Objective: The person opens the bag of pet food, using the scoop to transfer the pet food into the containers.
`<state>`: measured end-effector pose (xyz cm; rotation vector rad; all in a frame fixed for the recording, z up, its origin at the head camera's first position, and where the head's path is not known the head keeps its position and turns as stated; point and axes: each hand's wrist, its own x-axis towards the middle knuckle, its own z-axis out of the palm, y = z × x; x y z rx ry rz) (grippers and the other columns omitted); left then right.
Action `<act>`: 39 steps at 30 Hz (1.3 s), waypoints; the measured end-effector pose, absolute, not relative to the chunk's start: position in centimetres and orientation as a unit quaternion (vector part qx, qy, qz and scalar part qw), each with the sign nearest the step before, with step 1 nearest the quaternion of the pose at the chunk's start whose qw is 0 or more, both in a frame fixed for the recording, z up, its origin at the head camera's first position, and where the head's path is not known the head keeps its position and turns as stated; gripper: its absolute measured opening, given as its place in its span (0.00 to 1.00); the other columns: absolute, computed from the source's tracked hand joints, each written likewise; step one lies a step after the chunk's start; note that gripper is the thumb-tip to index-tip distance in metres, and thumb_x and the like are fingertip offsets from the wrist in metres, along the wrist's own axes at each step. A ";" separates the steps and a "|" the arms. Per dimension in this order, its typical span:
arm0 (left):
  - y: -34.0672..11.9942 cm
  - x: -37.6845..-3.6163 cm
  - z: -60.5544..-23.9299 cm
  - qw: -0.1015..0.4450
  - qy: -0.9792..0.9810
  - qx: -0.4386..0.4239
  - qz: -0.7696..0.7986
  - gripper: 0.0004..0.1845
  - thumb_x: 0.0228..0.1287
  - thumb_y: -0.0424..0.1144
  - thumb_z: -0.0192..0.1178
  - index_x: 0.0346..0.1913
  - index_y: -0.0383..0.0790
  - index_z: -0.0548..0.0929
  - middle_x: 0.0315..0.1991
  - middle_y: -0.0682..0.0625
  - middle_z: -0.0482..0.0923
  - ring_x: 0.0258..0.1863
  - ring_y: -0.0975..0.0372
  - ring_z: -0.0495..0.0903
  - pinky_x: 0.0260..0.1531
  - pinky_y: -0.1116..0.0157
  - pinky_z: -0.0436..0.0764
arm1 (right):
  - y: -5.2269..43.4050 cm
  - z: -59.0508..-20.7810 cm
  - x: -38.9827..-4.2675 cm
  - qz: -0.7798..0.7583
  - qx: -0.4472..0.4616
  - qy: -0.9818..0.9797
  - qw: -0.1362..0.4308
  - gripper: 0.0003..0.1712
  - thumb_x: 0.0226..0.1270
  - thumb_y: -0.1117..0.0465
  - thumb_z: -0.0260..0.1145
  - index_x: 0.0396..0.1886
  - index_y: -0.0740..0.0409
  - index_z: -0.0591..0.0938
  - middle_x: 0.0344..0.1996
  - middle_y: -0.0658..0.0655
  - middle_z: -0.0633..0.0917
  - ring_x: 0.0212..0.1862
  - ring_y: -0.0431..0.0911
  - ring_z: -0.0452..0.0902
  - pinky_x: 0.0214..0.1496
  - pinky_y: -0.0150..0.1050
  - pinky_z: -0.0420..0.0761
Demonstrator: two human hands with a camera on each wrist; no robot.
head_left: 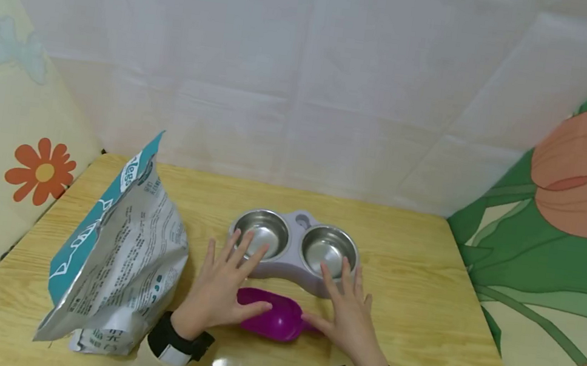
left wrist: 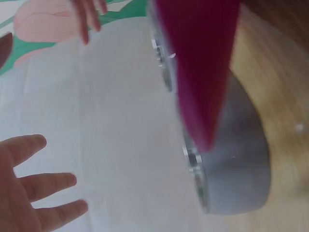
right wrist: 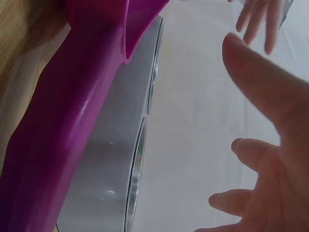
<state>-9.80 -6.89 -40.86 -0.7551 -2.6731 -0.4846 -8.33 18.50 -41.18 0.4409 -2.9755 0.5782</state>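
Note:
A magenta plastic scoop (head_left: pixel 274 317) lies on the wooden table (head_left: pixel 419 320) between my two hands. My left hand (head_left: pixel 222 287) hovers over the scoop's left end with fingers spread and straight, holding nothing. My right hand (head_left: pixel 349 315) is spread flat just right of the scoop, its thumb near the scoop's handle. Just beyond them stands a grey double pet feeder (head_left: pixel 293 249) with two empty steel bowls. In the wrist views the scoop (left wrist: pixel 203 63) (right wrist: pixel 72 130) lies in front of the feeder (left wrist: pixel 236 169) (right wrist: pixel 111 159), and the open fingers (left wrist: pixel 34 193) (right wrist: pixel 265 96) show beside it.
A silver and teal pet food bag (head_left: pixel 116 259) stands at the left of the table, close to my left forearm. Cloth walls, white at the back and floral at the sides, enclose the table. Bare table lies to the right of the feeder.

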 end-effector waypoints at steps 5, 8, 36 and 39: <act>-6.9 -9.3 -39.3 0.255 -0.893 -0.278 -0.246 0.33 0.50 0.51 0.65 0.57 0.35 0.73 0.53 0.40 0.74 0.52 0.48 0.72 0.51 0.43 0.65 | 18.5 -41.4 -8.3 0.181 0.148 -0.971 0.055 0.49 0.49 0.47 0.70 0.68 0.53 0.59 0.66 0.72 0.49 0.64 0.72 0.39 0.48 0.75 0.52; -7.0 -9.1 -38.2 0.329 -0.858 -0.276 -0.282 0.24 0.52 0.47 0.63 0.47 0.33 0.79 0.41 0.42 0.79 0.41 0.51 0.77 0.44 0.52 0.74 | 18.4 -41.5 -8.3 0.183 0.152 -0.970 0.061 0.47 0.49 0.49 0.71 0.67 0.55 0.61 0.66 0.73 0.51 0.64 0.73 0.42 0.48 0.74 0.53; -17.7 -1.0 -30.6 0.471 -0.839 -0.145 -0.230 0.14 0.56 0.42 0.60 0.37 0.34 0.84 0.33 0.43 0.81 0.28 0.49 0.77 0.47 0.81 0.67 | 18.1 -41.2 -8.0 0.191 0.188 -0.961 0.071 0.43 0.52 0.49 0.68 0.65 0.59 0.63 0.63 0.74 0.55 0.63 0.72 0.48 0.52 0.68 0.59; -18.6 -1.0 -29.8 0.445 -0.862 -0.126 -0.207 0.19 0.58 0.47 0.57 0.36 0.32 0.83 0.31 0.41 0.80 0.28 0.50 0.77 0.45 0.83 0.65 | 18.1 -41.1 -8.1 0.194 0.190 -0.959 0.076 0.43 0.52 0.49 0.68 0.65 0.60 0.64 0.63 0.74 0.56 0.62 0.72 0.49 0.52 0.67 0.60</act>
